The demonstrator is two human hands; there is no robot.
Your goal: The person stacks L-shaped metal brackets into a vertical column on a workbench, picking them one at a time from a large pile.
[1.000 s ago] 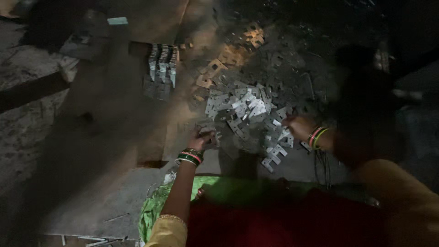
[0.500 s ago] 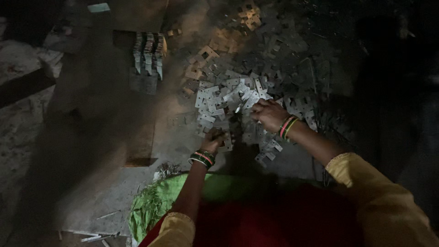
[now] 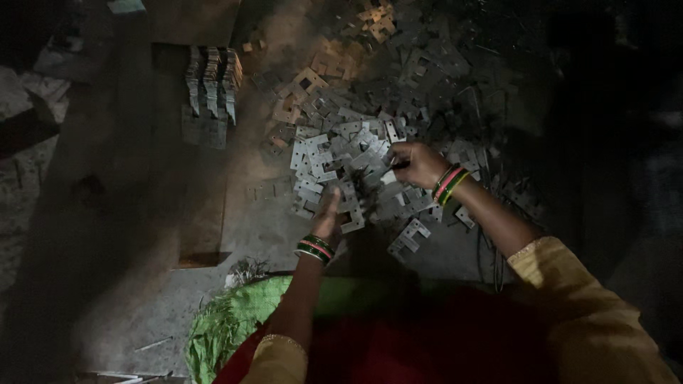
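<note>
Far left, the floor (image 3: 142, 306) lies dim and dusty. Upper left, three neat rows of stacked plates (image 3: 212, 80) stand on edge, well apart from both hands. Lower centre-left, a green cloth (image 3: 228, 323) lies bunched beside the person's lap. At centre, the left hand (image 3: 326, 213) rests palm-down on the near edge of the pile of flat metal plates (image 3: 341, 153); its fingers lie flat and close together on the pieces, gripping none that can be seen. Right of it, the right hand (image 3: 418, 163) sits over the pile's middle, fingers curled narrow around something small; whether it is a plate cannot be told. Loose plates scatter further right into shadow.
</note>
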